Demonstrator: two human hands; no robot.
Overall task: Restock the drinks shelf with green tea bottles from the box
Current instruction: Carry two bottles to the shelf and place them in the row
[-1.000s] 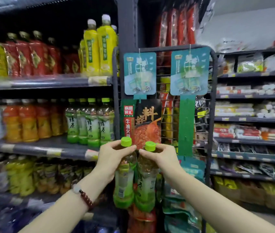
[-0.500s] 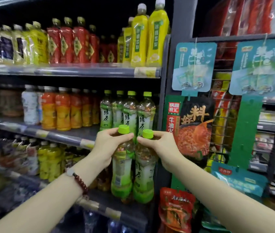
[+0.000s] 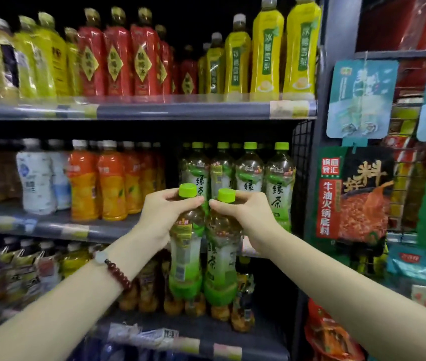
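A: What have your hands got?

B: Your left hand (image 3: pixel 163 217) is curled round the neck of one green tea bottle (image 3: pixel 185 256), just under its green cap. Your right hand (image 3: pixel 245 217) pinches the neck of a second green tea bottle (image 3: pixel 221 264) the same way. Both bottles are upright and touch side by side.

A: Where are they against the shelf?

B: You hold them in the air in front of the middle shelf (image 3: pixel 76 230), just before the row of shelved green tea bottles (image 3: pixel 248 175) at its right end. Orange drink bottles (image 3: pixel 111 183) stand to the left of that row. A beaded bracelet (image 3: pixel 116 272) is on your left wrist.
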